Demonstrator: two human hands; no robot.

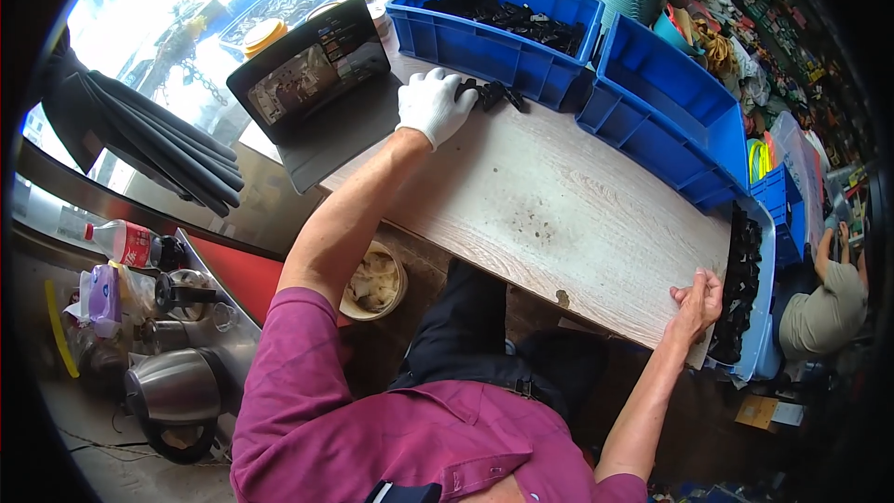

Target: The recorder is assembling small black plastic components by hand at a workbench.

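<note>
My left hand [434,109], in a white knit glove, reaches to the far side of the wooden tabletop [577,214]. Its fingers curl over the left end of a small heap of black plastic parts [503,96]; the fingertips are partly hidden there. At the table's right end is my right hand [697,305], bare, with the fingers curled in. Whether anything small lies inside them is hidden. Just right of it, a light blue tub [767,307] holds many black parts [742,289].
Behind the heap stands a blue crate [494,54] of black parts; a second blue crate [652,121] sits right of it. A tablet [312,74] leans at the far left. Below are a bucket [400,284] and a kettle [177,391]. Another person [824,317] crouches far right.
</note>
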